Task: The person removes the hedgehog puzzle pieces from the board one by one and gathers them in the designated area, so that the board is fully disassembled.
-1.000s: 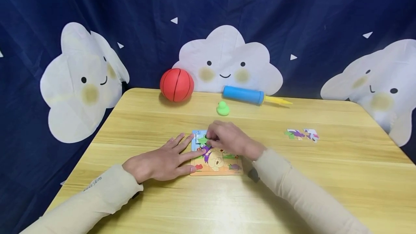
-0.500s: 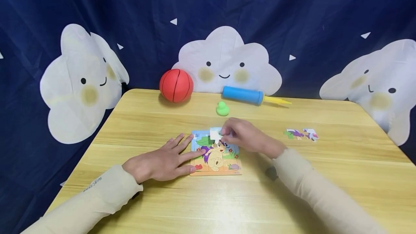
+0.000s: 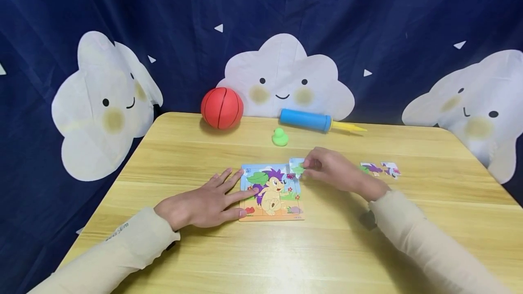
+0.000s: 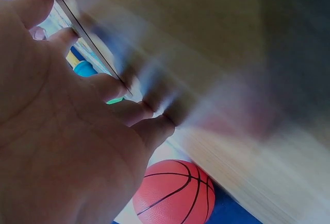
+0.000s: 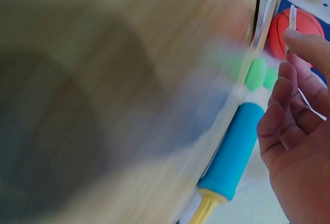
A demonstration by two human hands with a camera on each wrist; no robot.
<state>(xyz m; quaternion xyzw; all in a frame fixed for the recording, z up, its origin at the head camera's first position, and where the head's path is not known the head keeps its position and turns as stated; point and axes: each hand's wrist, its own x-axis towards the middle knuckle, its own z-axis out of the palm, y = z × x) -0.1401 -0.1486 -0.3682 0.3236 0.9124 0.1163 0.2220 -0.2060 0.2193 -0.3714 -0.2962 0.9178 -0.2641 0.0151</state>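
"Piece (image 3: 296, 167) in the pinch; held how?"

"By its right edge, between thumb and bent fingers of the right hand (image 3: 333, 169); sticking out to the left of those fingertips, by the far right corner of the puzzle (image 3: 278, 218); touching that corner or just above, cannot tell."

"Heavy?"

"Featherlight, by the look of it; edge-on in the right wrist view, thin and flat like card or slim board; probably stiff, with little give before a crease."

"Slippery, then?"

"Perhaps slightly on the printed face; likely surer between fingertips along a cut edge, near the middle of a side; best to keep off narrow knobs, likely first to fray or snap."

"And the left hand (image 3: 204, 201)?"

"Palm down with fingers spread; index fingertip on the puzzle, thumb tip at its left edge; likely enough to steady something so light; no need for hard pressing."

"More beyond the fingers?"

"Two loose pieces (image 3: 371, 168), flat on the table (image 3: 204, 257), to the right of the pinching fingers, just past the wrist; probably awkward to lift without sliding a nail under; green duck (image 3: 280, 137) well beyond the left fingertips, just in front of the blue pump (image 3: 306, 120)."
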